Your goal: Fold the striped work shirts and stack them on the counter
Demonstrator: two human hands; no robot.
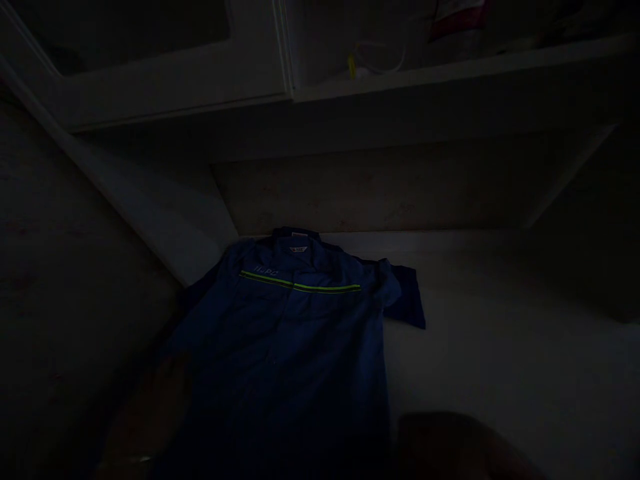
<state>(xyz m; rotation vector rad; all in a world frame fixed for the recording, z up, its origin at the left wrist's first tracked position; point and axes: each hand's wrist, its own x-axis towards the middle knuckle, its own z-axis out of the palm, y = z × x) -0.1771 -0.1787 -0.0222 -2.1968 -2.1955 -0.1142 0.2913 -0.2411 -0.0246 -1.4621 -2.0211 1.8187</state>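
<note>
A cabinet (175, 80) overhangs the back edge of the bench (465, 347); darker cloth (409, 303) underlies the blue shirt (320, 333). I cannot tell the left hand's (159, 403) or right hand's (447, 443) grip.

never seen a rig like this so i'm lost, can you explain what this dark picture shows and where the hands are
No machine here: a person works with bare hands, and this single picture comes from a camera worn on their head, looking forward and down. A blue shirt lies spread, front up, on a pale surface, with darker blue cloth partly beneath it. The left hand is by the shirt, lower left; the right hand, lower right, is a dark blur. It's too dark to tell whether either holds anything.
</note>
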